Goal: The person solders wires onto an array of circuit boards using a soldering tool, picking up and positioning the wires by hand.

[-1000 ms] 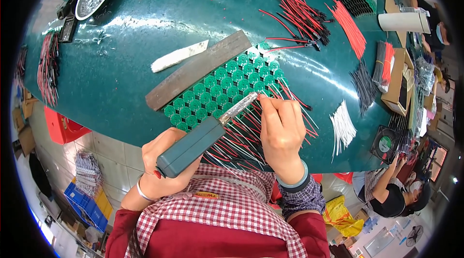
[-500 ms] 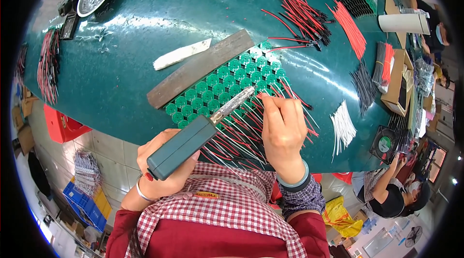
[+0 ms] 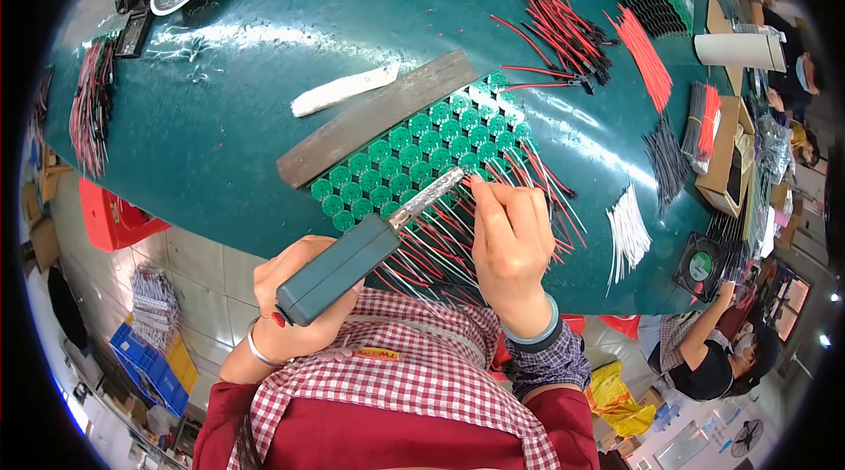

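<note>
Teal soldering iron (image 3: 352, 260) | left fingers (image 3: 295, 290) wrapped around handle | tip up-right | right fingers (image 3: 493, 201) pinching wire (image 3: 519, 172)

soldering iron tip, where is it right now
In the head view the soldering iron, held in the left hand, has its tip on the near edge of the green circuit board panel, just left of the right hand fingertips.

The left hand (image 3: 295, 298) drew the grey-green soldering iron (image 3: 339, 269) back from its furthest reach and lowered its handle again, so the foil-wrapped tip (image 3: 431, 193) came off the middle of the green circuit-board panel (image 3: 414, 149) and sat at the panel's near edge, just beside the right hand's (image 3: 510, 246) fingertips (image 3: 480, 184). The right hand shifted only slightly along the red and white wires (image 3: 458, 246).
</note>
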A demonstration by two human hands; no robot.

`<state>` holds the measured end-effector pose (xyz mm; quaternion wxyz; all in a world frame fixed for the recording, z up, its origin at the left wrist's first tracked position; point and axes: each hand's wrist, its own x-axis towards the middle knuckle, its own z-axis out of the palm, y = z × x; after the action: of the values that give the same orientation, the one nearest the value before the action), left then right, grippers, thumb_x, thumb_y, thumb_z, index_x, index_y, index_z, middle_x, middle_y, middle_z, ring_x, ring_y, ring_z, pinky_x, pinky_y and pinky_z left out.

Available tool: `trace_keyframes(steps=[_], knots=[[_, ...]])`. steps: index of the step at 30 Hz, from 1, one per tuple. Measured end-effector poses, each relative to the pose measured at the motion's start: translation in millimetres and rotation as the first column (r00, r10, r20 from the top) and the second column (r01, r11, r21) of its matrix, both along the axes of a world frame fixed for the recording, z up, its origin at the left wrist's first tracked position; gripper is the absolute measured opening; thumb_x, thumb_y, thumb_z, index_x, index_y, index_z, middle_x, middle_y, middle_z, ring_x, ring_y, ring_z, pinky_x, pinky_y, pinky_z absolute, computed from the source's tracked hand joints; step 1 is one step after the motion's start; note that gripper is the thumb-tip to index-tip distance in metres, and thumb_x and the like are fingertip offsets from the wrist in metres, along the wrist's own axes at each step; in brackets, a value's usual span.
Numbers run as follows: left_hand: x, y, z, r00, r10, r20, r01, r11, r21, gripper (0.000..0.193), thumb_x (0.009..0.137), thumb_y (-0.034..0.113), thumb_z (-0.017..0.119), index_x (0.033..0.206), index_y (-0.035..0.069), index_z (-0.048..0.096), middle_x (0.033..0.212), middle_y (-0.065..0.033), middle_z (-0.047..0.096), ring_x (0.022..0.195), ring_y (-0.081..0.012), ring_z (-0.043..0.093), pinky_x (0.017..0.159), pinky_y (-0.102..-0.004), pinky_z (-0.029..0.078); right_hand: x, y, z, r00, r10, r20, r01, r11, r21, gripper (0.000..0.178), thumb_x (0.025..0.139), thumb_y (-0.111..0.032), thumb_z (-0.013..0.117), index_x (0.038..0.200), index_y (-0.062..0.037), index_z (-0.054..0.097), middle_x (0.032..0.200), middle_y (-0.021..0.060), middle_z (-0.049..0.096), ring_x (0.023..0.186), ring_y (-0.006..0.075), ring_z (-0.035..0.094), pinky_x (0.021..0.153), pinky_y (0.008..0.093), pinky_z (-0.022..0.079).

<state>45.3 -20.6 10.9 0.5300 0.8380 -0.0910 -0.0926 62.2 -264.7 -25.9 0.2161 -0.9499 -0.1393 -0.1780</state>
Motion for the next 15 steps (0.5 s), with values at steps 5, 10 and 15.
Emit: trace_keyframes(steps=[5, 10, 15], knots=[[-1.5, -0.4, -2.6, 1.0, -0.005, -0.004, 0.005, 1.0, -0.006, 0.025, 0.067, -0.005, 0.077, 0.089, -0.003, 0.065, 0.086, -0.0123, 0.068, 0.071, -0.0242, 0.068, 0.063, -0.0302, 0.054, -0.7, 0.9, -0.7, 1.0, -0.006, -0.009, 0.006, 1.0, -0.027, 0.029, 0.073, 0.006, 0.067, 0.102, 0.0057, 0.068, 0.089, 0.0113, 0.062, 0.079, 0.0256, 0.059, 0.065, 0.034, 0.05], [-1.6, -0.5, -3.1, 1.0, -0.009, -0.007, 0.009, 1.0, -0.012, 0.024, 0.067, -0.006, 0.076, 0.087, -0.002, 0.064, 0.082, -0.0113, 0.066, 0.068, -0.0244, 0.067, 0.061, -0.0305, 0.052, -0.9, 0.4, -0.8, 1.0, 0.001, -0.011, -0.002, 0.999, -0.039, 0.031, 0.072, 0.005, 0.066, 0.103, 0.0055, 0.068, 0.089, 0.011, 0.062, 0.079, 0.0252, 0.059, 0.064, 0.0337, 0.05], [-2.4, 2.7, -2.0, 0.999, -0.009, 0.031, 0.009, 1.0, 0.012, 0.024, 0.067, -0.005, 0.076, 0.088, -0.003, 0.065, 0.081, -0.0119, 0.065, 0.068, -0.0249, 0.067, 0.06, -0.0305, 0.053, -1.7, 0.4, -1.2, 1.0, 0.0, -0.017, -0.001, 0.999, -0.047, 0.032, 0.072, 0.005, 0.066, 0.104, 0.0052, 0.068, 0.09, 0.0107, 0.062, 0.079, 0.0249, 0.058, 0.064, 0.0333, 0.05]])
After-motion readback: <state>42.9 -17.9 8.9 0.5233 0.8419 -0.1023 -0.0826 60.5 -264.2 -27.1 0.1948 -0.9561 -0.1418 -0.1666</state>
